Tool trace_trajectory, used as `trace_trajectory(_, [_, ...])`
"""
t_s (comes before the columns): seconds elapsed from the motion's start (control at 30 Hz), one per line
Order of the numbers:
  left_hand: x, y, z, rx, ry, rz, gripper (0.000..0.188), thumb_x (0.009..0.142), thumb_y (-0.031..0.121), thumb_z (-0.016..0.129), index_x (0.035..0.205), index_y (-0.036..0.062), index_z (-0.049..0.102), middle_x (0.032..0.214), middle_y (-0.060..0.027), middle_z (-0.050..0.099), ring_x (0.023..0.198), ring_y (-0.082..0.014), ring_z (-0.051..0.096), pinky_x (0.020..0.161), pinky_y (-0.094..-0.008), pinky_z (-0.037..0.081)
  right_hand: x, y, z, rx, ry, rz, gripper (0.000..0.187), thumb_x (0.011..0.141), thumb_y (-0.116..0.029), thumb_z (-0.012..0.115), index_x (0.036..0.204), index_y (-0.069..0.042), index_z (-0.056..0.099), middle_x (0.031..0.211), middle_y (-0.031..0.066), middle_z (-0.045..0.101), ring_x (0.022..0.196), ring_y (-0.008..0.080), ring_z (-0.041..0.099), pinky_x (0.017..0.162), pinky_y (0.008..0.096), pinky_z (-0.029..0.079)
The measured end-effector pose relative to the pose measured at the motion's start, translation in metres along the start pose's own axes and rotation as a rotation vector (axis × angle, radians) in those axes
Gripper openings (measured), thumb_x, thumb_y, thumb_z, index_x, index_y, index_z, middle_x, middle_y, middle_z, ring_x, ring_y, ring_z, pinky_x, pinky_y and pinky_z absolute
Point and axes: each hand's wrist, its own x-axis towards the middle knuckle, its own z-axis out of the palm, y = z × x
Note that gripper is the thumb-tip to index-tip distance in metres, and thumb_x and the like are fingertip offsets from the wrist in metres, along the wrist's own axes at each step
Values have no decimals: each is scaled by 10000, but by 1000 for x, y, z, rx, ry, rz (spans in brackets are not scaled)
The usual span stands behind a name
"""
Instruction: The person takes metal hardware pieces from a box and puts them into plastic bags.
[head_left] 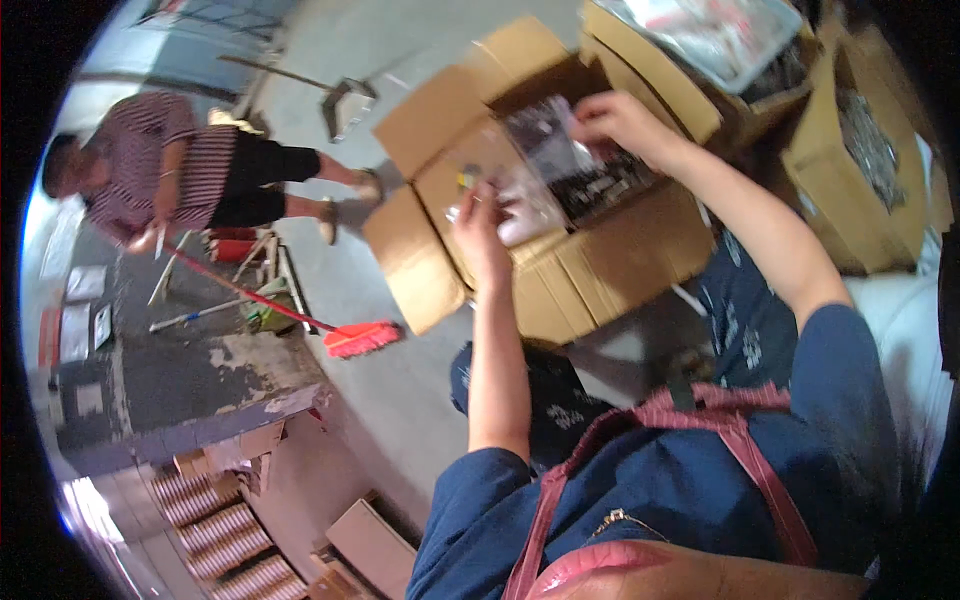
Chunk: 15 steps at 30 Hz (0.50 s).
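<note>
An open cardboard box [610, 260] stands in front of me, its flaps spread outward. Over its left part lies a clear plastic bag [527, 212] with something pale pink in or under it. My left hand [481, 232] is at this bag's left side, fingers curled on the film; a small shiny bit shows by the fingertips. My right hand [622, 128] is above the far side of the box, its fingertips closed on clear film [548, 140]. I cannot tell whether both pieces of film are one bag. Dark small parts [600, 188] lie inside the box.
On the right stand another carton [850, 215] holding metal-looking parts and a blue-white tray [745, 50] with plastic bags. At left a person [150, 165] holds a red broom [360, 338]. A long-handled dustpan [348, 108] is on the floor beyond the box.
</note>
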Motion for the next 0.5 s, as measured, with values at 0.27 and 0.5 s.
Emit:
trace_trajectory(0.27, [-3,-10,-8,-42,16,-47,219,925,178,634,1058,3,624,888,-53,651,774,-206,689,598,-268,495,-2,18,3,60,-3,71,138,842,-143,693,874,-8,690,703,22,636,594,88,595,561,232,476])
trace_trajectory(0.5, [-2,-11,-19,167,60,-31,247,955,177,581,1092,-29,585,1023,-119,678,847,-171,666,644,-258,517,-8,19,10,-287,177,-116,145,841,-185,690,784,-56,655,647,8,605,564,115,565,513,263,423])
